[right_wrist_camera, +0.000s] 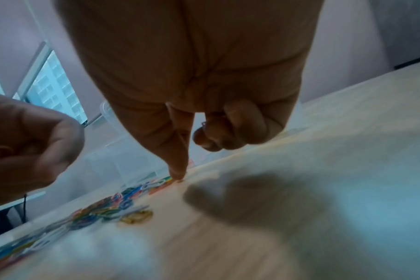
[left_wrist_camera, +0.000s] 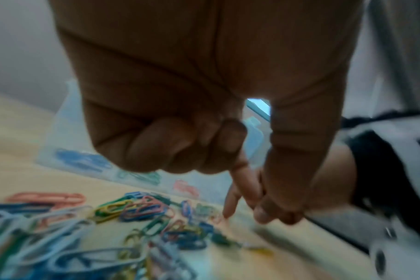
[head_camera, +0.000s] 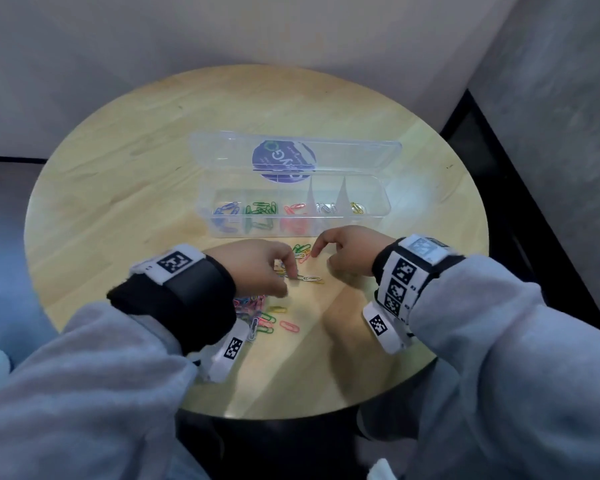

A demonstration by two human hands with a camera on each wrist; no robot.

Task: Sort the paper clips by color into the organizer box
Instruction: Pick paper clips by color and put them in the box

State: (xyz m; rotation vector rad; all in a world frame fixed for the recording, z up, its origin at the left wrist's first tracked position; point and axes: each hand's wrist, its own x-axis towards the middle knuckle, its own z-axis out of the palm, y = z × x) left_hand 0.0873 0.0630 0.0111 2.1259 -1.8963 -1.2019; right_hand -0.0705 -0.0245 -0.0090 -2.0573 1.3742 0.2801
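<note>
The clear organizer box [head_camera: 329, 227] stands open mid-table, holding blue, green, pink, white and yellow clips in separate compartments. Loose mixed clips [head_camera: 257, 308] lie in front of it, also seen blurred in the left wrist view [left_wrist_camera: 142, 210]. My left hand [head_camera: 267, 268] has its fingers curled; its fingertips come down beside a white clip [head_camera: 310, 278], and something reddish shows inside the fist [right_wrist_camera: 0, 149]. My right hand [head_camera: 347, 247] points its index finger [right_wrist_camera: 180, 166] down onto a pink clip [head_camera: 305, 258]. Its other fingers are curled, with a small wire loop [right_wrist_camera: 203, 124] peeking out.
The round wooden table [head_camera: 118, 168] stands in a corner between light walls. The box's lid [head_camera: 291, 154] with a purple sticker lies open behind it. A single pink clip [head_camera: 289, 326] lies nearer to me. The table's front edge [head_camera: 291, 414] is close.
</note>
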